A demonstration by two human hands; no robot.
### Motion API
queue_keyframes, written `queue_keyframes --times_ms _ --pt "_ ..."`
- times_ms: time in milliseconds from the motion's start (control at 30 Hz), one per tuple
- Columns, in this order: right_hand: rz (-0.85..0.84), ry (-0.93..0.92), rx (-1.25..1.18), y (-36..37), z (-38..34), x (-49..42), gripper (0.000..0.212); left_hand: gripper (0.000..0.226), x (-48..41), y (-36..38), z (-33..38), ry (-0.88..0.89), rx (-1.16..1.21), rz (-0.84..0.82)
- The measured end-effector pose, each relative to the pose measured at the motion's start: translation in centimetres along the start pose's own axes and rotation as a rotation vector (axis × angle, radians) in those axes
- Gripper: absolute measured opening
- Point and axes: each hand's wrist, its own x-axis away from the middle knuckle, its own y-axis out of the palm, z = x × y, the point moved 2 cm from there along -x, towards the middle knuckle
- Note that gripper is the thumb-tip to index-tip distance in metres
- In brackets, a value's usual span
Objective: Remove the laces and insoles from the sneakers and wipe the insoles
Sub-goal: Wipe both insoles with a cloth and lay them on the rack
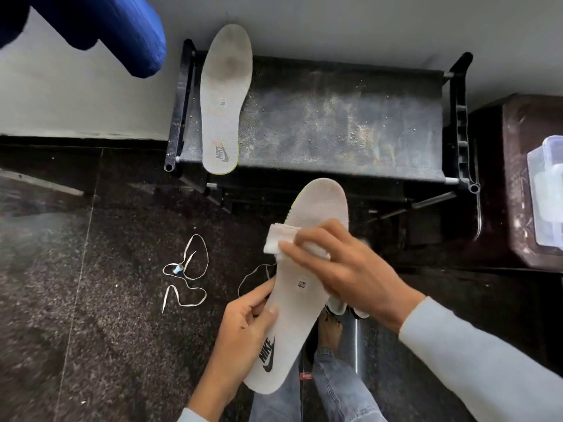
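My left hand grips a white insole by its heel end, thumb on top, and holds it in the air with the toe pointing away from me. My right hand presses a folded white wipe onto the middle of that insole. A second, dirtier insole lies on the left end of the black shoe rack. A white lace lies loose on the dark floor to the left. Parts of white sneakers show under my right wrist, mostly hidden.
The rack's top shelf is dusty and stands against a white wall. A dark brown cabinet with a clear plastic box is at the right. A blue cloth shape hangs at the top left. My legs in jeans are below.
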Motion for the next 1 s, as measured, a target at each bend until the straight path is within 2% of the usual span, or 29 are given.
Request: queue_keyframes --times_ms 100,167,233,300,333,433,500,533,600,800,900,1000 --pt "-0.006 0.273 0.046 1.1 4.5 0.1 0.041 0.044 0.4 0.1 0.1 -0.005 -0.017 -0.04" --pt "0.124 0.502 0.074 0.0 7.0 -0.2 0.029 0.043 0.6 -0.1 0.0 -0.004 -0.029 -0.026" --pt "0.284 0.621 0.093 -1.7 7.4 -0.5 0.026 0.043 0.7 -0.3 -0.1 -0.013 -0.028 -0.014" --pt "0.383 0.558 0.095 -3.2 4.9 -0.6 0.029 0.043 0.7 -0.3 -0.4 -0.026 -0.023 -0.004" --pt "0.379 0.478 0.057 -3.5 3.0 -0.5 0.033 0.043 0.6 -0.3 -0.5 -0.028 -0.025 0.003" --pt "0.153 0.232 -0.171 -2.2 -2.6 0.8 0.025 0.038 0.4 -0.1 -0.5 -0.004 -0.032 0.029" --pt "-0.005 -0.022 -0.103 -0.7 -3.7 1.7 0.042 0.03 0.2 0.1 -0.3 0.035 -0.056 0.04" --pt "-0.059 -0.093 -0.082 0.2 -2.9 2.2 0.048 0.032 0.2 0.2 -0.2 0.04 -0.054 0.038" --pt "-0.09 -0.022 -0.048 1.2 -0.2 2.1 0.051 0.04 0.3 0.4 0.1 0.013 -0.003 0.0" --pt "0.082 0.468 0.064 -0.4 7.6 0.3 0.046 0.045 0.6 0.3 -0.2 -0.009 -0.017 -0.023" --pt "0.229 0.504 0.047 -2.3 6.6 0.0 0.033 0.044 0.6 0.3 -0.4 -0.026 -0.016 0.002" --pt "0.205 0.45 -0.065 -2.1 2.9 0.6 0.033 0.045 0.4 0.6 -0.2 -0.013 0.006 0.028"
